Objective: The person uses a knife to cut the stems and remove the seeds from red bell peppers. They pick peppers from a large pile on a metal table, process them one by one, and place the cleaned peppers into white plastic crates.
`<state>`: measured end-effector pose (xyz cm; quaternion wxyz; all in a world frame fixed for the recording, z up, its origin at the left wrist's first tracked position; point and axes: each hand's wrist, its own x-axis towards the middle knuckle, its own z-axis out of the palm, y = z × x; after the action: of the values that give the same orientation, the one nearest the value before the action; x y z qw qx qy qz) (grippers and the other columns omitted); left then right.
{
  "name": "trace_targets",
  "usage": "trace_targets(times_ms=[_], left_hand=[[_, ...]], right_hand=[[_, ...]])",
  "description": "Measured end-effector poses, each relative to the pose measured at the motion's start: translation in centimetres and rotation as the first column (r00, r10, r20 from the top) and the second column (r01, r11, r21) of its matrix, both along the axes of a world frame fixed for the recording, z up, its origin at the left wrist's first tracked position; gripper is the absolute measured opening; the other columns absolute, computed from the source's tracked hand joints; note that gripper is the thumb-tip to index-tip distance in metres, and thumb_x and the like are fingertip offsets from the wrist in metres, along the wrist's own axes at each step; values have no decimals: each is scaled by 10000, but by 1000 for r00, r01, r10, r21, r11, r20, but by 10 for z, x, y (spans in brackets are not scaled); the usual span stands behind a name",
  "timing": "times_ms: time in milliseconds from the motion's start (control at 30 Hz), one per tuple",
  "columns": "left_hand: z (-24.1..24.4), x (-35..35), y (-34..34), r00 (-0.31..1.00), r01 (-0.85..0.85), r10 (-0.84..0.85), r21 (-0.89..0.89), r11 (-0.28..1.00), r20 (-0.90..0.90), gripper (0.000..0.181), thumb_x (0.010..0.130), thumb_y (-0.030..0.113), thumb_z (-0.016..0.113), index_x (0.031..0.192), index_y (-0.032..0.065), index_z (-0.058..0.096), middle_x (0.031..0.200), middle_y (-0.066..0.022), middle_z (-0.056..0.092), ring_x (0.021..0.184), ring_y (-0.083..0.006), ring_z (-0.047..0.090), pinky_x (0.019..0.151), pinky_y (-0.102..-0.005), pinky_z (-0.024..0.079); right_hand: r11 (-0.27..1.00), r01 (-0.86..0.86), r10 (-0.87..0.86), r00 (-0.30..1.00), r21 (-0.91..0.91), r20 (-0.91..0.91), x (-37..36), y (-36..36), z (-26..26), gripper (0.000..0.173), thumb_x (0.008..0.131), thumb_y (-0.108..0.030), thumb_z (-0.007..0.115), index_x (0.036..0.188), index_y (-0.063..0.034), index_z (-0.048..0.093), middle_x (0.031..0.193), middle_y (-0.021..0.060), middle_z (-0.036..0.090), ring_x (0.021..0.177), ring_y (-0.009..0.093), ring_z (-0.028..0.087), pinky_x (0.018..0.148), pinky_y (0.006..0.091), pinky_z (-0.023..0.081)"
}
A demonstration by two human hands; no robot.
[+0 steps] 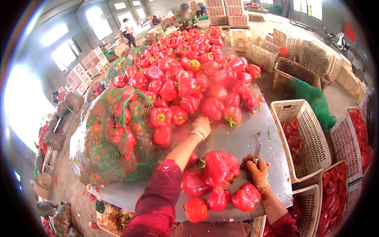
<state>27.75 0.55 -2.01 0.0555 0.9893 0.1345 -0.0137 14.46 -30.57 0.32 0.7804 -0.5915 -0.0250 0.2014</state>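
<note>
My left hand (201,126), in a light glove, reaches to the near edge of a heap of red bell peppers (187,86). It is right beside one red pepper (213,109); its fingertips are hidden, so a grip cannot be made out. In my gloved right hand (257,170) is a small knife with a curved blade (256,146), its tip pointing up and away from me. Between my arms, several red peppers (221,166) lie on the metal table (234,139). Left of my forearm stands a full green mesh sack of peppers (115,142).
To the right, a white plastic crate (316,151) holds some peppers, with fuller crates (333,189) below it. Green netting (312,100) drapes over another crate (282,69). A person (186,19) is at the heap's far end. Under the table's left side is a scrap crate (111,216).
</note>
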Motion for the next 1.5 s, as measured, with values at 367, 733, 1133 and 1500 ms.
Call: trace_targets(times_ms=[367, 733, 1133, 1500], left_hand=[[192, -289, 48, 888, -1, 397, -863, 505, 231, 128, 890, 77, 575, 962, -9, 638, 725, -64, 596, 561, -127, 570, 461, -261, 442], [93, -535, 117, 745, -565, 602, 210, 798, -286, 570, 746, 456, 717, 1136, 44, 657, 1132, -210, 622, 1038, -364, 623, 877, -454, 519], [131, -411, 5, 852, -120, 354, -513, 850, 386, 296, 805, 191, 711, 1052, 37, 658, 992, -120, 651, 883, -275, 674, 769, -380, 535], [112, -244, -13, 791, 231, 59, -386, 893, 609, 404, 815, 198, 657, 1181, 49, 571, 1189, -173, 607, 1077, -349, 618, 901, -417, 508]], right_hand=[[988, 94, -88, 995, 125, -56, 7, 2, -6, 221, 909, -203, 619, 1105, -110, 576, 960, 10, 648, 778, 113, 634, 506, 224, 406], [715, 407, 181, 679, -569, 712, 146, 71, 48, 547, 769, -221, 708, 1274, -80, 550, 1228, 207, 583, 1063, 381, 600, 915, 451, 468], [994, -35, 22, 992, -107, -122, 131, 62, 34, 379, 807, -206, 641, 1177, -132, 616, 670, 64, 605, 409, 162, 518, 342, 304, 333], [936, -71, 53, 997, -345, -60, 19, -4, 103, 306, 819, -218, 631, 1084, -77, 571, 709, 39, 559, 499, 127, 539, 383, 255, 346]])
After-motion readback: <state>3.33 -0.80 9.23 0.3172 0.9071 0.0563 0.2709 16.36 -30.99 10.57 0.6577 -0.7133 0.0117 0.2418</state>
